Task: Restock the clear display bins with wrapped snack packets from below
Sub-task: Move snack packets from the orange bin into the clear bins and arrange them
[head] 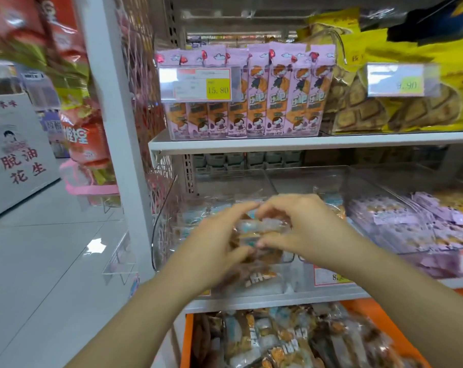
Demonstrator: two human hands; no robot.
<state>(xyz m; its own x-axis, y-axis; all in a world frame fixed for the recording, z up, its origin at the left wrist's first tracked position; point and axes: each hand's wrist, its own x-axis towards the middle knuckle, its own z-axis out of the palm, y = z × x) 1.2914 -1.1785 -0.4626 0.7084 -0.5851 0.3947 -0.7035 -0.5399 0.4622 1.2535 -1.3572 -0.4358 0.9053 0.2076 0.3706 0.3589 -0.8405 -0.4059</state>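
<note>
On my feed the white shelving unit (113,128) fills most of the view, with a pale tiled floor (52,248) to its left and a white carton (15,155) printed with red characters standing on that floor. Red and green snack bags (84,139) hang on the near side of the upright.

The upper shelf (278,142) carries a row of pink biscuit packs (264,96) standing upright in a clear box, and yellow bags (397,110) just beside them to the right. Each front bears a price tag: one reads 15.80 (202,83), while the other (396,80) is too blurred for me to read fully.

On the middle shelf sits the clear display bin (166,221), with a few packets lying in it. A neighbouring bin to the right holds lilac packets (410,224). Below, an orange crate (187,341) is piled with brown and pale blue wrapped packets (291,338).

Both arms reach forward over the display bin's front. The left hand (214,251) and the right hand (302,224) meet around a handful of wrapped snack packets (262,229), fingers curled over the top and thumbs beneath, gripping it from either side. The handful is just above the bin's front wall. Motion blur hides the wrappers' print.
</note>
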